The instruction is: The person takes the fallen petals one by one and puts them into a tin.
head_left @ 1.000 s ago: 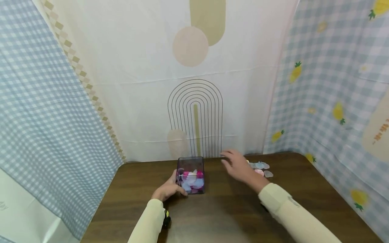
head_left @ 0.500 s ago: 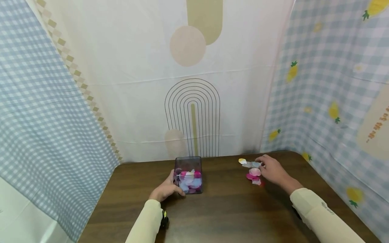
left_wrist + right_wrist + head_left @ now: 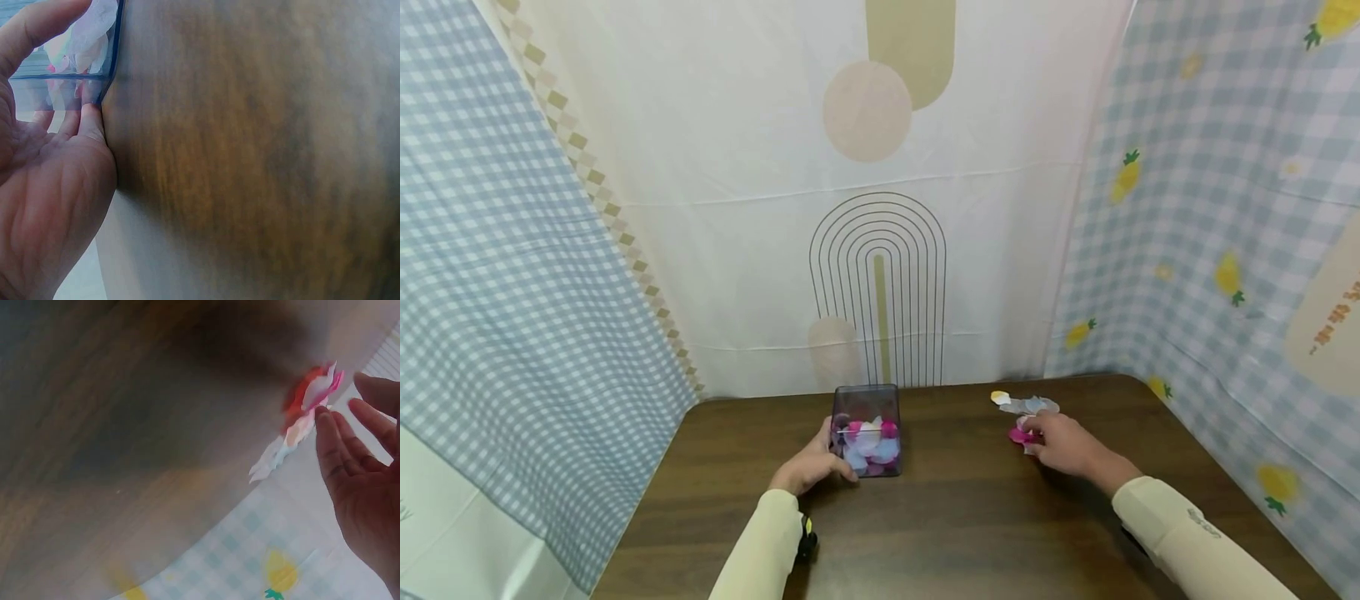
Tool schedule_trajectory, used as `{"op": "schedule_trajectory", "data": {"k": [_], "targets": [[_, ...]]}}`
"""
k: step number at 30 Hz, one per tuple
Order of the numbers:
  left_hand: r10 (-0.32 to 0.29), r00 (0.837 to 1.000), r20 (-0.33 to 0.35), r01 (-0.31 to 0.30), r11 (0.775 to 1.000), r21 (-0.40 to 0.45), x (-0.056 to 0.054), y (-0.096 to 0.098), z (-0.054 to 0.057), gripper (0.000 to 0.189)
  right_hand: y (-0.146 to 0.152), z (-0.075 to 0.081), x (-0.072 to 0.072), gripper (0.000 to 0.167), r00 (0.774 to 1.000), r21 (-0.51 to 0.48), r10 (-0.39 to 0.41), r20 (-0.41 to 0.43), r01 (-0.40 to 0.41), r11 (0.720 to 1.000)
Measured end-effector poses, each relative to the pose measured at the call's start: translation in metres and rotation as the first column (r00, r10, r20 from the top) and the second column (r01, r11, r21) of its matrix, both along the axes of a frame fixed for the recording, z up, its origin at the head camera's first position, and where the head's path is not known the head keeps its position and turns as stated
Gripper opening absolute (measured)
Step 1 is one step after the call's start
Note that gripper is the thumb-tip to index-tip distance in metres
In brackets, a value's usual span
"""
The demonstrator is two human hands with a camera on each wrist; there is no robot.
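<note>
My left hand (image 3: pixel 808 467) grips the left side of a clear, smoky plastic box (image 3: pixel 867 402), thumb at its near corner. Loose flower petals (image 3: pixel 871 450) in pink, white and pale blue fill its lower part. In the left wrist view the fingers show through the wall of the box (image 3: pixel 115 47). My right hand (image 3: pixel 1069 447) is over petals on the right of the table, partly hiding them. A magenta petal (image 3: pixel 1019 436) shows beside its fingertips. In the right wrist view the right hand (image 3: pixel 365 481) has thumb and fingers apart, fingertips touching or close by the petals (image 3: pixel 315 394).
Pale blue-white petals (image 3: pixel 1033 405) and a yellow-white petal (image 3: pixel 1000 397) lie behind the right hand. The brown wooden table (image 3: pixel 940 533) ends at a white patterned curtain (image 3: pixel 760 275). Checked cloth (image 3: pixel 1195 208) hangs on the right and left.
My right hand has gone from beside the box to the petals on the right, first at the pale blue ones, then nearer to the pink ones. The left hand and box have stayed put.
</note>
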State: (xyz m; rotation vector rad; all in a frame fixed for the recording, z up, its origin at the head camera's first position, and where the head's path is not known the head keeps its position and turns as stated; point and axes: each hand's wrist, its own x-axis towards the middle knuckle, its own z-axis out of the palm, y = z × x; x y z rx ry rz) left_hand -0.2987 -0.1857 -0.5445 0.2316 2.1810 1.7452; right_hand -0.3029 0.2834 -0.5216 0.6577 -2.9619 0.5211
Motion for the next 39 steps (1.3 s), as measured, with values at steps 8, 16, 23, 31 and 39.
{"op": "schedule_trajectory", "data": {"k": [8,16,23,31,39], "targets": [[-0.001,1.000,0.006,0.001,1.000,-0.016,0.001,-0.001,0.000,0.110,-0.007,-0.006,-0.005,0.008,1.000,0.076,0.019,0.005,-0.019,0.997],[-0.011,1.000,-0.003,0.011,1.000,-0.024,-0.001,0.000,0.002,0.108,-0.012,-0.006,-0.010,0.015,1.000,0.082,0.006,0.007,-0.007,0.997],[-0.010,1.000,0.010,0.011,1.000,-0.016,-0.001,-0.001,0.002,0.108,-0.010,-0.008,-0.011,0.020,0.999,0.095,-0.008,-0.040,0.011,0.995],[-0.015,1.000,0.010,0.016,1.000,-0.017,-0.003,-0.003,-0.002,0.108,-0.009,-0.001,-0.011,0.011,0.998,0.083,-0.056,-0.037,0.059,0.995],[-0.007,1.000,0.010,0.007,1.000,-0.017,-0.004,-0.003,-0.002,0.108,-0.012,0.005,-0.015,0.010,0.992,0.045,-0.057,-0.117,0.063,0.997]]}}
